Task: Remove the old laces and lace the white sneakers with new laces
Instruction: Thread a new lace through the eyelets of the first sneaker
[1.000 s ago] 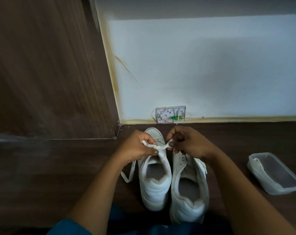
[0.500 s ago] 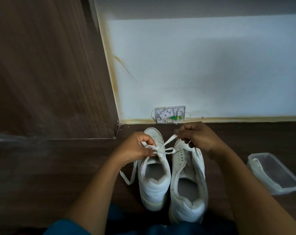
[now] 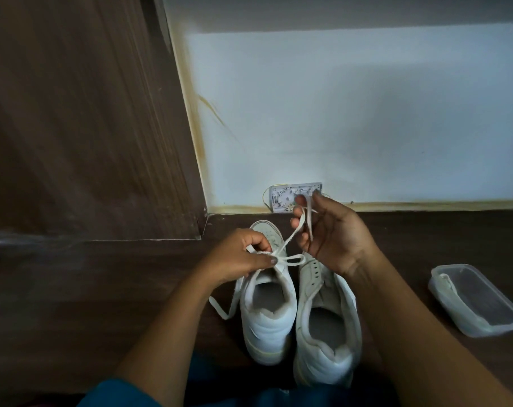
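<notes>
So, step in hand: we judge that we are undoing the bow on the left sneaker (image 3: 268, 327), the start of getting its lace (image 3: 290, 233) out.
Left hand (image 3: 237, 257): fingers curled, thumb and forefinger pinching the lace right at the knot, over the sneaker's tongue.
Right hand (image 3: 328, 233): raised above the toes, fingers loosely bent round the free end, which runs taut up from the knot and drapes over the fingers.
Doing it well: we should pull the free end away from the knot along its own line while the left hand pins the crossing, so that the loop (image 3: 293, 259) slides through and does not jam.
Caution: if the loop snags, we ease off and loosen the knot with the pinching fingers; we do not tug.
Next call: once the bow is out, we would work the lace back eyelet by eyelet from the top.
Where the sneakers are: side by side on the dark floor (image 3: 102, 289), toes to the wall, heels toward us.
Their look: white and padded at the collar; the right sneaker (image 3: 325, 333) shows bare eyelets, and we see no lace on it.
Other lace end: trailing on the floor just left of the left sneaker.
Container (image 3: 443, 292): clear plastic, well to the right; we cannot tell what it holds.
</notes>
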A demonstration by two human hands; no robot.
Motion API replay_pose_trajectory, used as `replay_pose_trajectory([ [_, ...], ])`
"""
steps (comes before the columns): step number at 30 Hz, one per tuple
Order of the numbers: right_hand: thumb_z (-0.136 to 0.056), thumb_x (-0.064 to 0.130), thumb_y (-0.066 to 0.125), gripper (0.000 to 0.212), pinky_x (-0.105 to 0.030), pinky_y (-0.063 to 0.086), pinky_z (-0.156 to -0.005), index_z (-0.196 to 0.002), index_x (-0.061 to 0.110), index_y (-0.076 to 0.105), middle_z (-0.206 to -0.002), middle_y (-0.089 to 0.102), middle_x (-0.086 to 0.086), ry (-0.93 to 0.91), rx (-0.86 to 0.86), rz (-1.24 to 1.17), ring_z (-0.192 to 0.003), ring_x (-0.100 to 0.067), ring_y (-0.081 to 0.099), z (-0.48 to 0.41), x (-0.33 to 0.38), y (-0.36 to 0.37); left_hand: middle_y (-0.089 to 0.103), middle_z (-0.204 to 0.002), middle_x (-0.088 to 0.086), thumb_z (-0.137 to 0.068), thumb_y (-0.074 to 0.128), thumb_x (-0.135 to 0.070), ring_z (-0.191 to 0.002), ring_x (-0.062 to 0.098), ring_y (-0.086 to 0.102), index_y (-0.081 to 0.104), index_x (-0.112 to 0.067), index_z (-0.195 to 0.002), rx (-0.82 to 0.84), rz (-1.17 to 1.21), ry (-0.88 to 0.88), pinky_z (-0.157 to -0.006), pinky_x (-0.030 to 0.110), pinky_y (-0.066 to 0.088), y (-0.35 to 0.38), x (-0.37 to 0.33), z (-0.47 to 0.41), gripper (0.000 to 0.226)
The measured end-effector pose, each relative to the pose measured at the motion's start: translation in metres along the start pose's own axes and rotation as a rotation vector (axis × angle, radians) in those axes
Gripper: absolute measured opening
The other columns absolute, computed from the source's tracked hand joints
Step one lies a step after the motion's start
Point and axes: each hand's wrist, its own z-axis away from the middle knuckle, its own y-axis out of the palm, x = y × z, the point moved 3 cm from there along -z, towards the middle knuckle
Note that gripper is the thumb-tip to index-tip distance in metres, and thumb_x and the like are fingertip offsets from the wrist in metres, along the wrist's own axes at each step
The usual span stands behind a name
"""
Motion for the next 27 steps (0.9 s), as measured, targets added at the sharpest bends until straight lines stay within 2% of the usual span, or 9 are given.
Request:
replay_pose_trajectory([
  [3,-0.079,0.032,0.053,0.033,-0.019,0.040,-0.055,-0.103,0.012,0.064,-0.081,0.064,0.001,-0.070,0.025,-0.049,-0.068,-0.012,0.060,0.000,0.006,-0.004,0.057,-0.075,-0.004,-0.083,0.068,-0.007,-0.055,0.001,0.053,0.064,-0.013,-0.074,0.002,-0.036,0.022,-0.051,0.018,0.043,-0.002,0.002,-0.001,0.012],
  [8,-0.089,0.002,0.046,0.023,-0.016,0.038,-0.046,-0.104,0.004,0.064,-0.084,0.066,-0.006,-0.235,-0.130,-0.034,-0.055,-0.011,0.056,-0.003,0.017,-0.013,0.056,-0.080,-0.004,-0.078,0.070,0.000,-0.068,-0.001,0.052,0.063,-0.021,-0.073,0.015,-0.131,0.100,-0.065,0.015,0.043,-0.002,0.002,0.000,0.023],
  [11,-0.091,-0.003,0.054,0.015,-0.012,0.032,-0.035,-0.100,-0.003,0.065,-0.075,0.067,-0.008,-0.290,-0.255,0.391,-0.037,-0.001,0.047,-0.001,0.013,-0.011,0.058,-0.079,0.001,-0.074,0.069,0.005,-0.070,0.004,0.054,0.066,-0.016,-0.073,0.010,-0.152,0.139,-0.066,0.022,0.044,0.000,0.001,-0.001,0.022],
  [14,-0.087,-0.015,0.050,0.022,-0.011,0.038,-0.037,-0.102,-0.006,0.064,-0.085,0.067,-0.020,-0.203,-0.184,0.774,-0.044,0.002,0.057,-0.005,-0.001,-0.005,0.059,-0.075,-0.003,-0.072,0.068,0.007,-0.065,0.002,0.053,0.066,-0.017,-0.071,-0.004,-0.145,0.141,-0.063,0.021,0.043,-0.001,0.001,-0.001,0.024],
  [15,-0.086,-0.017,0.049,0.026,-0.016,0.045,-0.042,-0.100,-0.005,0.066,-0.087,0.068,-0.020,-0.169,-0.149,0.895,-0.053,-0.001,0.063,-0.008,-0.006,-0.005,0.060,-0.073,-0.005,-0.072,0.068,0.007,-0.063,-0.001,0.053,0.065,-0.019,-0.069,-0.009,-0.131,0.136,-0.062,0.019,0.043,-0.001,0.001,-0.001,0.027],
  [17,-0.083,-0.014,0.050,0.031,-0.033,0.058,-0.068,-0.096,0.003,0.073,-0.085,0.072,-0.014,-0.156,-0.083,1.164,-0.073,-0.014,0.069,-0.013,-0.013,-0.006,0.060,-0.069,-0.008,-0.072,0.068,0.007,-0.059,-0.004,0.052,0.065,-0.023,-0.067,-0.019,-0.102,0.124,-0.060,0.016,0.043,-0.001,0.001,0.000,0.031],
  [18,-0.081,-0.012,0.052,0.033,-0.036,0.056,-0.078,-0.093,0.008,0.075,-0.085,0.073,-0.011,-0.154,-0.055,1.258,-0.080,-0.018,0.070,-0.015,-0.015,-0.006,0.061,-0.066,-0.010,-0.072,0.068,0.007,-0.057,-0.005,0.052,0.065,-0.023,-0.067,-0.019,-0.088,0.116,-0.059,0.015,0.042,-0.002,0.001,0.000,0.031],
  [23,-0.081,0.001,0.066,0.010,-0.033,0.052,-0.077,-0.084,0.007,0.075,-0.080,0.072,-0.009,-0.176,0.023,1.202,-0.072,-0.014,0.063,-0.014,-0.019,-0.003,0.059,-0.055,-0.018,-0.074,0.068,0.007,-0.052,-0.006,0.048,0.064,-0.022,-0.068,-0.011,-0.059,0.089,-0.056,0.015,0.038,-0.003,0.003,0.001,0.030],
  [27,-0.088,0.000,0.057,0.018,-0.024,0.045,-0.057,-0.076,0.009,0.067,-0.067,0.063,-0.004,-0.136,-0.019,1.154,-0.054,-0.006,0.052,-0.019,-0.025,-0.007,0.059,-0.054,-0.019,-0.075,0.068,0.006,-0.051,-0.005,0.049,0.064,-0.021,-0.068,-0.015,-0.061,0.081,-0.053,0.014,0.039,-0.003,0.002,0.002,0.028],
])
